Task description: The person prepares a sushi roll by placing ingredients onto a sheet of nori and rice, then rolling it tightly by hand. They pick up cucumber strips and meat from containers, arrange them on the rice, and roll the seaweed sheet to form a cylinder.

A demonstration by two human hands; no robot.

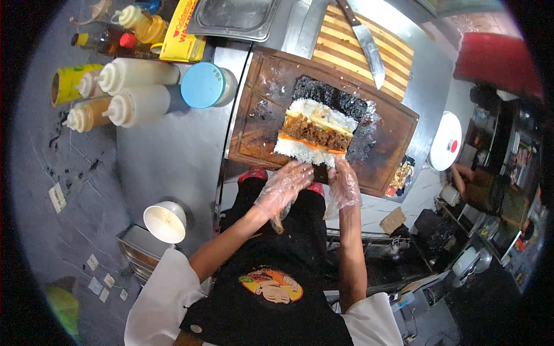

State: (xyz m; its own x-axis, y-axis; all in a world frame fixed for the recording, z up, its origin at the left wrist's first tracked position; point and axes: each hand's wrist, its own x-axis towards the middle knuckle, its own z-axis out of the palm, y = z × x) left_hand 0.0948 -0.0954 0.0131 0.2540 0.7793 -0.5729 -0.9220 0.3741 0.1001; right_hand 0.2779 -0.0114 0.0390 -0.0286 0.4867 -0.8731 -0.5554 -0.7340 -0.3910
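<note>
A sheet of black nori (329,96) lies on the brown wooden cutting board (259,142). White rice (298,150) covers its nearer part. Across the rice run a band of brown shredded filling (315,135), pale yellow strips (322,122) and thin orange strips (298,141). My left hand (285,186), in a clear plastic glove, has its fingertips by the near edge of the rice. My right hand (344,181), gloved likewise, meets that edge farther right. Whether the fingers grip the sheet is hidden at the fingertips.
A knife (368,52) rests on a striped wooden board (337,39) behind. Squeeze bottles (143,104) and a blue-lidded jar (203,85) stand left, near a yellow box (184,32). A metal pan (236,17), a white bowl (166,221) and a white lid (445,140) surround the board.
</note>
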